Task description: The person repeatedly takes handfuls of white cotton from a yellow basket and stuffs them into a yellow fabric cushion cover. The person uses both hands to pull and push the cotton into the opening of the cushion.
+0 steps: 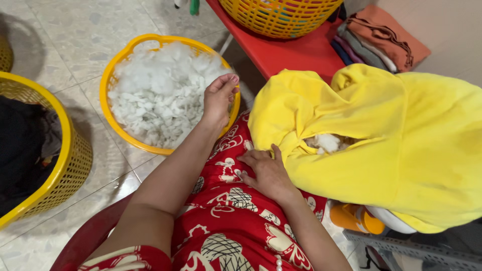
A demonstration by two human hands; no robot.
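Inside the yellow cover (401,145), most white stuffing (327,142) stays hidden.

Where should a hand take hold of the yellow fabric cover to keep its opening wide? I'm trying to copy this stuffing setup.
Probably at the gathered edge of the yellow fabric cover, beside the opening where white stuffing shows. Come from the lap side, where the right hand rests; folds bunch there, offering a pinchable ridge.

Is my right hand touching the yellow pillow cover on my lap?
Touching. The head view shows the right hand lying flat on the lap with its fingertips pressed against the edge of the yellow cover, just below the opening where white stuffing shows.
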